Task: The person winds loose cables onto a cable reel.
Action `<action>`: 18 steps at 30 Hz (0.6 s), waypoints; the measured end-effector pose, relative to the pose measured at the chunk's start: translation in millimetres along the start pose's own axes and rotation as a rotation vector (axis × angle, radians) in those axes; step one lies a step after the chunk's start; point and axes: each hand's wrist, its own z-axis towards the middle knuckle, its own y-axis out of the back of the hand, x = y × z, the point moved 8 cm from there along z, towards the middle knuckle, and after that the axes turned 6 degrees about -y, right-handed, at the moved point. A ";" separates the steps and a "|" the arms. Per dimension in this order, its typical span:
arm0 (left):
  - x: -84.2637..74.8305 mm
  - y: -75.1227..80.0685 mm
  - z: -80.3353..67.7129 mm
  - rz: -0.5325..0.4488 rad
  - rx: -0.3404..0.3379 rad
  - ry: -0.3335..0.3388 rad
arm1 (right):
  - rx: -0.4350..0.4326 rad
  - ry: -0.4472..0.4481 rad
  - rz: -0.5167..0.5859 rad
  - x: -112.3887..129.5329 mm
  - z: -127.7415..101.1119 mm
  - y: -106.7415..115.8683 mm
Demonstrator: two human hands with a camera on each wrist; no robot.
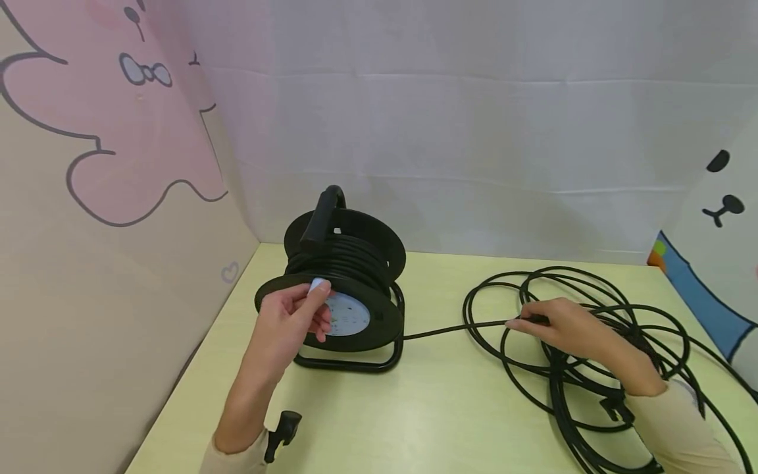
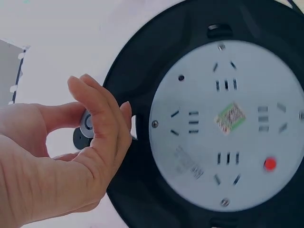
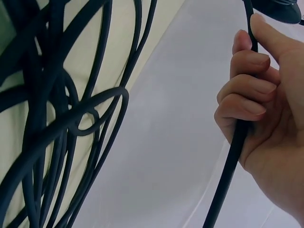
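Observation:
A black cable reel (image 1: 349, 257) stands on its tubular frame, partly wound with black cable. Its round grey socket panel (image 2: 228, 109) has several outlets and a red button. My left hand (image 1: 296, 309) is at the reel's front disc, thumb and fingers round a small pale crank knob (image 1: 316, 284). In the left wrist view the knob's end (image 2: 86, 124) shows between thumb and fingers. My right hand (image 1: 559, 326) grips the black cable (image 1: 444, 332), which runs straight from the reel's lower right. Curled fingers wrap the cable in the right wrist view.
Loose loops of cable (image 1: 568, 408) spread over the right side of the pale yellow table (image 1: 414, 408), under and around the right forearm. A white cloth wall (image 1: 450, 145) rises behind the table. A printed panel (image 1: 148, 263) borders the left side.

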 end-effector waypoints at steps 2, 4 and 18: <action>-0.2 -5.4 -0.8 -0.004 0.004 -0.001 | 0.030 -0.015 0.019 1.5 3.2 -5.0; 0.6 -10.0 -1.5 -0.010 0.003 0.002 | 0.054 -0.030 0.034 3.0 5.9 -8.8; 11.4 -47.4 -4.2 -0.085 0.059 -0.002 | 0.124 0.010 0.025 19.1 14.9 -22.2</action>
